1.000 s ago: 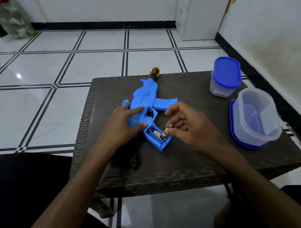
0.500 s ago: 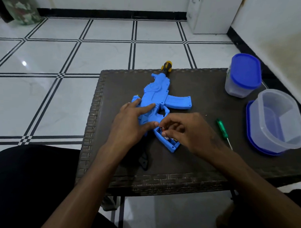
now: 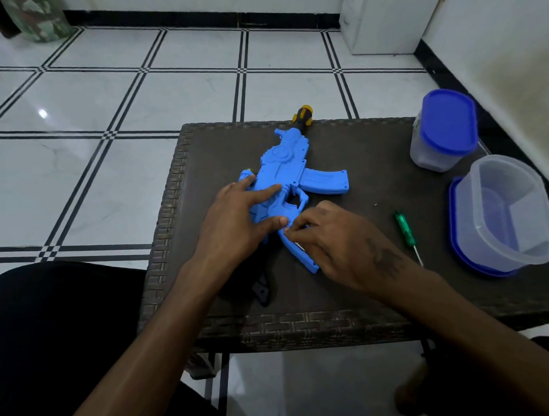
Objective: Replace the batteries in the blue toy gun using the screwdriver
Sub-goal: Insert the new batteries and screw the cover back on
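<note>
Moved: right hand (image 3: 337, 241) has slid fully over the grip's battery bay, hiding the battery seen earlier.
Left hand (image 3: 235, 222): flat, fingers spread, pressing the blue toy gun (image 3: 287, 174) at frame centre.
Right hand: fingertips pinched together at the bay; contents hidden.
Screwdriver (image 3: 406, 232): lying free, centre right on the table (image 3: 362, 155).

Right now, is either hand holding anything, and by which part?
The left hand presses flat on the body of the blue toy gun, pinning rather than gripping it. The right hand has its fingertips at the open grip compartment; whether they pinch a battery cannot be told.
</note>
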`<state>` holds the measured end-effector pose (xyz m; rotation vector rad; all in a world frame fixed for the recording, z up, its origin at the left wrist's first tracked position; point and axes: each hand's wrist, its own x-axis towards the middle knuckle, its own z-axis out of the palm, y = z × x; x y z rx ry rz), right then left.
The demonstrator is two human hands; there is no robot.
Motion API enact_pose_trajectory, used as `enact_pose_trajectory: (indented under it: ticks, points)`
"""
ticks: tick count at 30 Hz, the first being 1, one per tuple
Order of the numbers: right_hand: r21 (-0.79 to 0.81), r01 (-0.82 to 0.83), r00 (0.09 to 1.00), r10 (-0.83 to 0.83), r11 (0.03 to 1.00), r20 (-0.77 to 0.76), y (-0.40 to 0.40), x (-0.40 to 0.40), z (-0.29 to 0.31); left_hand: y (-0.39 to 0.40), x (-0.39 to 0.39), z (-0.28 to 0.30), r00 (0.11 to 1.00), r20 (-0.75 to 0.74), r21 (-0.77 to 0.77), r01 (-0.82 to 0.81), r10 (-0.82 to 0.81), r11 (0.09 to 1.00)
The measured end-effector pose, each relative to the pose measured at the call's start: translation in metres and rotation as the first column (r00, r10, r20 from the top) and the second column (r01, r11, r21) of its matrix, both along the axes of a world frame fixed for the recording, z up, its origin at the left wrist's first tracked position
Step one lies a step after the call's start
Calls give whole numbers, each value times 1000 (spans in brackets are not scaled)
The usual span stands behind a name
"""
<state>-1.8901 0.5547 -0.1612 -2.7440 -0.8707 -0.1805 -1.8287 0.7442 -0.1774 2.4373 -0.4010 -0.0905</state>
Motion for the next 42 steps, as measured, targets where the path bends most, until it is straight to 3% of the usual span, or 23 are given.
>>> enact_pose_trajectory:
  ticks: [14, 18, 22, 26, 30, 34, 38, 42]
  points:
    - [-190, 63, 988, -88, 980, -126, 3, -5, 14, 0, 0, 3, 1000, -23, 33, -1, 2, 999]
    - [15, 168, 978, -164, 986, -127, -5, -22, 13, -1, -2, 4, 1000, -14, 61, 5, -5, 998]
    - [211, 347, 936, -321, 914, -147, -30, -30, 18, 1, -7, 8, 997, -41, 182, 71, -64, 981]
    - [129, 533, 841, -506, 836, -191, -65, -36, 26, 4, -9, 17, 996, -61, 224, 85, -73, 971]
    - [78, 597, 791, -570, 799, -222, -81, -34, 26, 0, -19, 18, 999, 5, 268, 33, -36, 963]
    - [5, 489, 832, -466, 872, -301, -72, -30, 16, -3, -24, 19, 1000, -1, 287, 13, -13, 958]
    - [-13, 434, 867, -421, 901, -266, -62, -23, -1, -3, -25, 19, 1000, -30, 268, 15, -8, 963]
    - [144, 516, 845, -475, 844, -245, -60, -21, 0, -4, -25, 21, 999, -48, 264, 18, -6, 964]
